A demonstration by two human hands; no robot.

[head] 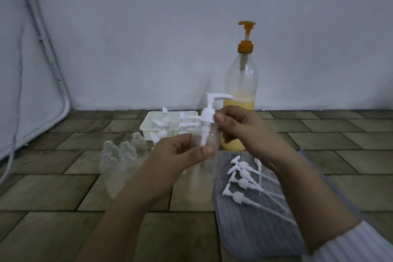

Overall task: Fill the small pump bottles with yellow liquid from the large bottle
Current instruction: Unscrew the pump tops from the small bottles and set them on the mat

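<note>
Both hands hold a small clear bottle with a white pump above the tiled floor.

Nearest, loose pumps (242, 178) lie on a grey cloth (255, 229) at right. The left hand (180, 155) grips the bottle (207, 144) round its body; the right hand (238, 127) pinches the pump (209, 110) at its collar. The bottle looks empty, though blur makes this unsure. Left of it, open bottles (121, 155) stand clustered. Beyond them sits a white tray (148, 123) of pumps, then the large bottle (241, 83), partly full of yellow liquid, by the wall.
</note>
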